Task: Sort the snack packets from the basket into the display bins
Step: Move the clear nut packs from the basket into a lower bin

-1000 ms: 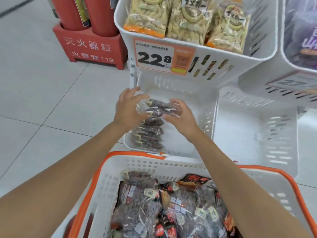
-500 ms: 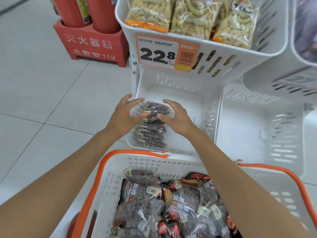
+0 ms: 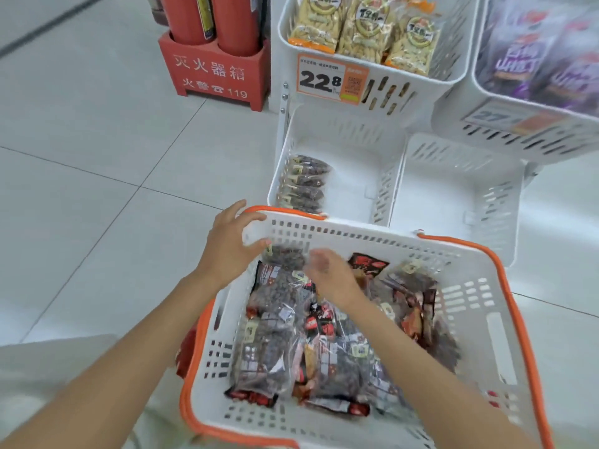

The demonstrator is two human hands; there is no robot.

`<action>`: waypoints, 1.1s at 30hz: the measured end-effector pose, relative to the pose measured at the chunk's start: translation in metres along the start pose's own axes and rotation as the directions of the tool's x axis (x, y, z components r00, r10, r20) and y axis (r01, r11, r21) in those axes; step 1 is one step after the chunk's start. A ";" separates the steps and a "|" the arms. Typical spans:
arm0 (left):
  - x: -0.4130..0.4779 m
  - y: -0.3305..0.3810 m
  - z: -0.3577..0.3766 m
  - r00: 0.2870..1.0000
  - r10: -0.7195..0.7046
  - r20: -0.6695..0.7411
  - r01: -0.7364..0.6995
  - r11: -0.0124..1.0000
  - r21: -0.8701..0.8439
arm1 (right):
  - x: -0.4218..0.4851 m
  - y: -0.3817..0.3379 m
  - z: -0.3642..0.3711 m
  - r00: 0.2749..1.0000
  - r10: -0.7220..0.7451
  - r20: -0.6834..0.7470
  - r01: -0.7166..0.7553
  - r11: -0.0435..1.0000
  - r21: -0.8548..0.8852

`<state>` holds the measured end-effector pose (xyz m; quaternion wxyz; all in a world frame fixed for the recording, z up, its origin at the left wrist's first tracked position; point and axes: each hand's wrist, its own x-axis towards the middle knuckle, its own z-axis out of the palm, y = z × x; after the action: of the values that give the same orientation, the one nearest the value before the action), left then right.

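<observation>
Row of packets (image 3: 303,184) now stands released in lower-left bin (image 3: 353,176); my left hand (image 3: 227,246), fingers (image 3: 251,218) spread empty, and blurred right hand (image 3: 330,278), grip unreadable, are back over basket (image 3: 356,236) for the next pick.

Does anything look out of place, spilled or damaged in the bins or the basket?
Nothing stands out. The dark clear-wrapped snack packets stand in a tidy row against the left wall of the lower-left white plastic bin. The packets in the orange-rimmed white basket lie loosely piled, none on the floor.
</observation>
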<state>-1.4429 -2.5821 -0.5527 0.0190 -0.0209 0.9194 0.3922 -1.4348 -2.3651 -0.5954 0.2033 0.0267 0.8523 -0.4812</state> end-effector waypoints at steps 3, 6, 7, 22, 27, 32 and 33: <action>-0.029 -0.009 -0.003 0.999 -0.038 -0.009 0.038 0.999 -0.009 | 0.004 0.021 0.028 0.981 0.183 0.066 -0.176 0.980 -0.096; -0.047 -0.012 -0.004 1.000 -0.011 -0.005 0.011 0.999 0.046 | 0.006 0.021 0.047 0.981 0.191 -0.014 -0.191 0.981 -0.036; -0.050 -0.013 -0.004 1.000 -0.004 -0.005 0.004 0.998 0.061 | 0.005 0.018 0.050 0.984 0.171 -0.050 -0.171 0.985 0.002; -0.038 0.029 -0.014 0.992 -0.087 0.089 0.100 0.981 -0.165 | -0.047 -0.027 -0.019 0.992 -0.128 0.000 0.128 0.992 -0.014; -0.044 0.017 -0.029 0.986 -0.165 0.041 0.166 0.890 -0.425 | -0.049 0.022 0.039 0.908 0.060 0.416 0.194 0.817 -0.542; -0.051 0.012 -0.026 0.985 -0.165 0.042 0.164 0.851 -0.499 | -0.052 0.035 0.060 0.903 0.030 0.430 0.269 0.740 -0.616; -0.051 0.012 -0.025 0.986 -0.165 0.039 0.162 0.852 -0.498 | -0.054 0.034 0.058 0.903 0.002 0.430 0.256 0.800 -0.542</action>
<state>-1.3930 -2.5903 -0.5243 0.0441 -0.1040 0.7817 0.6134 -1.3584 -2.3871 -0.6288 0.3418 -0.1971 0.8964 -0.2021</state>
